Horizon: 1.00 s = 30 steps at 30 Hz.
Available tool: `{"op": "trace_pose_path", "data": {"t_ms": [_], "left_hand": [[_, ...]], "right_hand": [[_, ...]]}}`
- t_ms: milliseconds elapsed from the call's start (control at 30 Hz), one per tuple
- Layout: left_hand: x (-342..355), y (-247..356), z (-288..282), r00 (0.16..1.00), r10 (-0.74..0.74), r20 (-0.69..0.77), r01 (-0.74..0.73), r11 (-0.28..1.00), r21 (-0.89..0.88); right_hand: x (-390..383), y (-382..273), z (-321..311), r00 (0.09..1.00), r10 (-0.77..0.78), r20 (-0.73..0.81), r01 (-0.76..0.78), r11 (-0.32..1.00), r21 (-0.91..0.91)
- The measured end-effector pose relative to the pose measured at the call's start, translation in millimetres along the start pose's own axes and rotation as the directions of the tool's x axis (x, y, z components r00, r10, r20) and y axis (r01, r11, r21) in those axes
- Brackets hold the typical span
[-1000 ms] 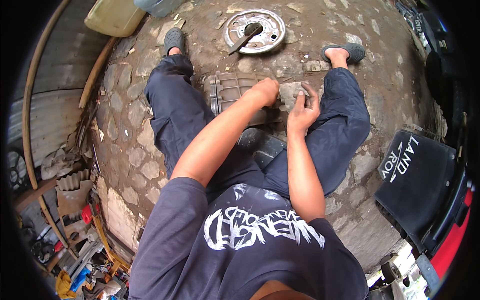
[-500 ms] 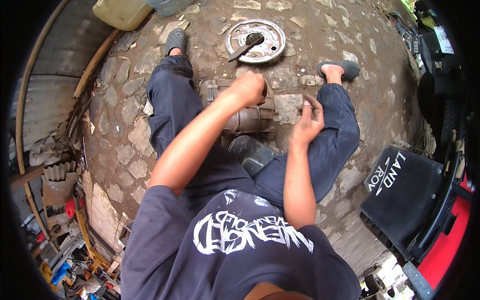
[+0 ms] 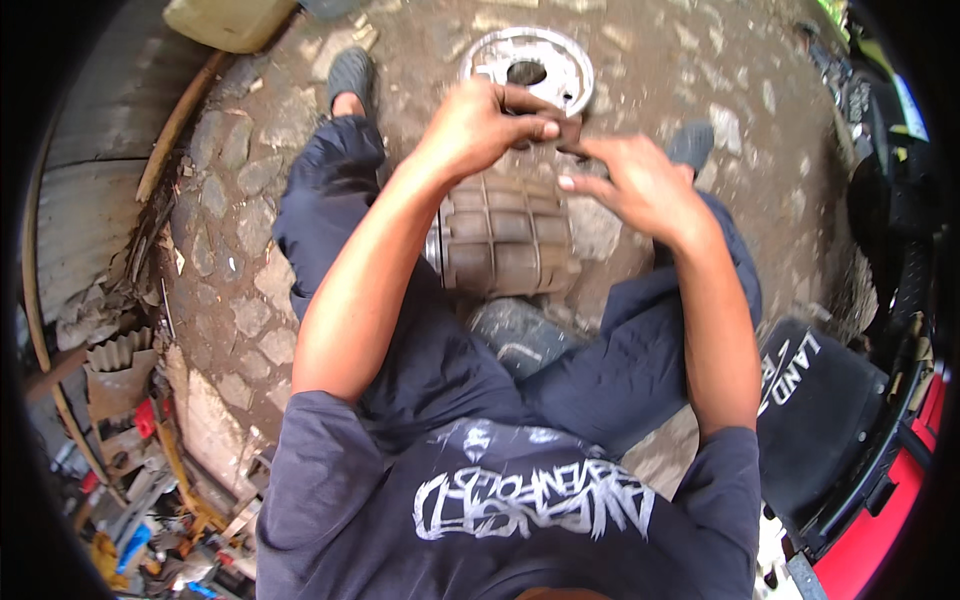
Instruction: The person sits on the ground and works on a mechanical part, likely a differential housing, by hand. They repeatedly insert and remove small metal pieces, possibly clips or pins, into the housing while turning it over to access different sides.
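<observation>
Both my hands are raised close together above a ribbed brown metal casing (image 3: 505,235) on the ground between my legs. My left hand (image 3: 475,130) is closed on a dark brown, flat metal piece (image 3: 570,130), thumb on the near side; part of it is hidden by the fingers. My right hand (image 3: 640,185) reaches in from the right, its thumb and index finger apart. The index fingertip meets or overlaps the metal piece's end. Beyond the hands lies a round silvery metal disc (image 3: 575,55) with a centre hole, partly covered by my left hand.
A black object (image 3: 525,335) sits at the casing's near side, between my thighs. Stone and dirt ground (image 3: 240,210) surrounds me. A yellowish container (image 3: 225,20) stands far left, with scrap (image 3: 150,490) at near left. A black mudflap (image 3: 825,420) and red bodywork (image 3: 880,540) are on the right.
Both hands have moved up and come together over the casing's far side. The flat bar that lay across the disc is no longer seen there. The view has shifted slightly.
</observation>
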<state>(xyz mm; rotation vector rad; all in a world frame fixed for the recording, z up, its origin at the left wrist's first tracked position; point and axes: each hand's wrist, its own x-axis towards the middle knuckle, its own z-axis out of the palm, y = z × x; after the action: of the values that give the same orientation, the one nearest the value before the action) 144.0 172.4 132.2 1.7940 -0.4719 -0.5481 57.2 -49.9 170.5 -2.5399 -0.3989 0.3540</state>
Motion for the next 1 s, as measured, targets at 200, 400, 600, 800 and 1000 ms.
{"op": "trace_pose_path", "data": {"t_ms": [200,400,600,800,1000], "left_hand": [[5,12,-33,0.982,0.066,-0.178,-0.034,0.983,0.179],[-7,1,-39,0.998,-0.067,0.0,0.065,0.971,0.232],[-14,3,-35,0.969,-0.214,0.125,0.175,0.947,0.271],[-16,18,-35,0.959,-0.235,0.16,0.228,0.972,0.058],[-14,20,-30,0.963,-0.214,0.161,0.246,0.944,-0.218]], "right_hand": [[43,3,22,0.98,0.096,-0.172,-0.086,0.994,0.068],[49,4,6,1.0,0.007,-0.001,-0.005,0.802,0.597],[42,-5,5,0.988,0.057,0.141,-0.114,0.893,0.436],[33,17,10,1.0,-0.018,-0.015,0.024,0.804,0.595],[33,21,11,0.992,0.089,-0.085,0.006,0.654,0.757]]}}
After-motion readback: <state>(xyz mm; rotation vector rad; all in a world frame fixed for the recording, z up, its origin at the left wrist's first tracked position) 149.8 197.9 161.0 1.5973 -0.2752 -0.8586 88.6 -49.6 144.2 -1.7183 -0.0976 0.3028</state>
